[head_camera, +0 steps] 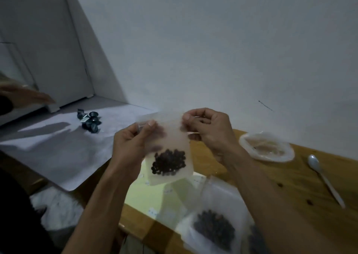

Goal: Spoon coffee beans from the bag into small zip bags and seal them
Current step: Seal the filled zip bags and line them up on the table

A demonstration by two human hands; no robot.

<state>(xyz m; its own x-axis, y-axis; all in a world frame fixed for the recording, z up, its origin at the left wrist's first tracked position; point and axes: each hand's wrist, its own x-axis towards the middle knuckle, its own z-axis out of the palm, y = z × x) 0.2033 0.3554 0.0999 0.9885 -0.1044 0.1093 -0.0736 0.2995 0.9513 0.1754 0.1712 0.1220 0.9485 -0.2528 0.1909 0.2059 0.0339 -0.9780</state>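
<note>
I hold a small clear zip bag (170, 145) up in front of me, above the wooden table (302, 178). Dark coffee beans (169, 164) sit in a clump at its bottom. My left hand (131, 143) pinches the bag's top left corner, and my right hand (209, 129) pinches the top edge at the right. A white plastic spoon (324, 177) lies on the table at the right, apart from both hands. The open coffee bag (266, 147) with rolled-down white rim stands behind my right wrist. Two filled zip bags (215, 226) lie flat near the front edge.
A pale yellow sheet (153, 197) lies on the table under the held bag. Dark small cups (90, 122) lie on the light floor at the left. Another person's hand (25, 96) shows blurred at the far left. A white wall stands behind the table.
</note>
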